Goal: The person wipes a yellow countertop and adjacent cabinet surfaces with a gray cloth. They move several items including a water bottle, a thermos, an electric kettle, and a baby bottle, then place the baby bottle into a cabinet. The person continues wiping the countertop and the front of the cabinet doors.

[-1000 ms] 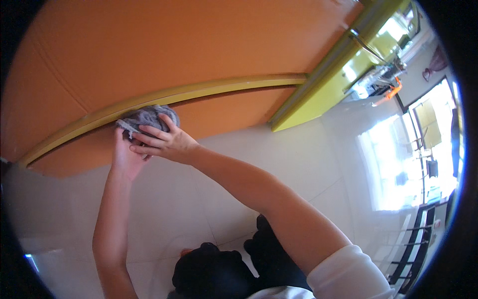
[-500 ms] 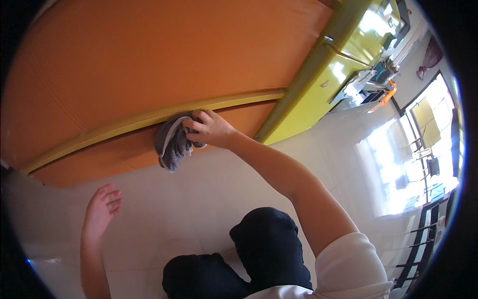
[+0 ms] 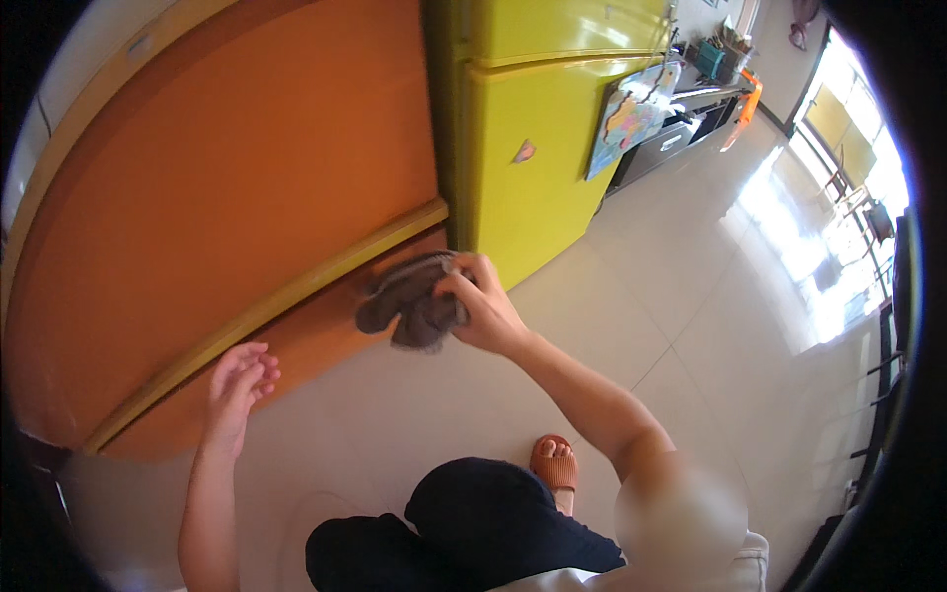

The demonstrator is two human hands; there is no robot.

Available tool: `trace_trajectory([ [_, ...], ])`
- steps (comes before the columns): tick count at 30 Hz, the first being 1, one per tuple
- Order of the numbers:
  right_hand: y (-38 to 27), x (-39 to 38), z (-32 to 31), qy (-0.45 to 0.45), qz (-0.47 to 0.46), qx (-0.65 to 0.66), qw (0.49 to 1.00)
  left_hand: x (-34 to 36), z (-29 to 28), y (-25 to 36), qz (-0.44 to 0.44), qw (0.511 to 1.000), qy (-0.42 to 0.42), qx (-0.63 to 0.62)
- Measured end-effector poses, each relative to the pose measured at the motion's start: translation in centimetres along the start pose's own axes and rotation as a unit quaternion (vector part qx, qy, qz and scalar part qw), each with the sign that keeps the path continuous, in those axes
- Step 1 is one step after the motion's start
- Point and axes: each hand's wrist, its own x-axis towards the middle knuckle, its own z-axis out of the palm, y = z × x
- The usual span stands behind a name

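My right hand [image 3: 480, 308] grips a crumpled grey-brown cloth [image 3: 412, 301], which hangs from the fingers in front of the orange lower strip. Beside the cloth runs a yellow ledge [image 3: 296, 287] along the bottom of a large orange panel [image 3: 266, 148]. At the left, my left hand [image 3: 238, 387] is raised near the ledge with nothing in it, its fingers loosely bent and apart. Whether the cloth touches the strip I cannot tell.
A yellow-green refrigerator [image 3: 538, 168] stands against the panel's right end. Past it are a colourful picture board [image 3: 631, 113] and a dark cabinet [image 3: 666, 143]. Below me are my bent knees and a brown sandal [image 3: 554, 464] on pale floor tiles [image 3: 671, 345].
The view has swung toward the refrigerator. My right hand has come off the ledge, carrying the cloth down and to the right. The left hand is closer to the ledge; a sandalled foot now shows.
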Motion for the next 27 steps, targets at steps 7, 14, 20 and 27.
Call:
trace_trajectory([
  [7, 1.9, 4.2, -8.4, 0.488, -0.009, 0.141, 0.862, 6.4, 10.9, 6.6, 0.228, 0.962, -0.039, 0.147],
  [14, 4.3, 14.9, -12.1, 0.49, 0.085, -0.037, 0.867, 10.3, 19.2, 14.0, 0.587, 0.727, 0.049, 0.352],
  [20, 0.6, 13.1, -11.4, 0.278, -0.017, -0.067, 0.958, 13.5, 21.5, 17.4, 0.569, 0.797, 0.012, 0.2],
  [27, 1.8, 16.4, -15.1, 0.4, 0.122, -0.016, 0.908, 13.6, 22.1, 19.4, 0.68, 0.692, -0.011, 0.245],
])
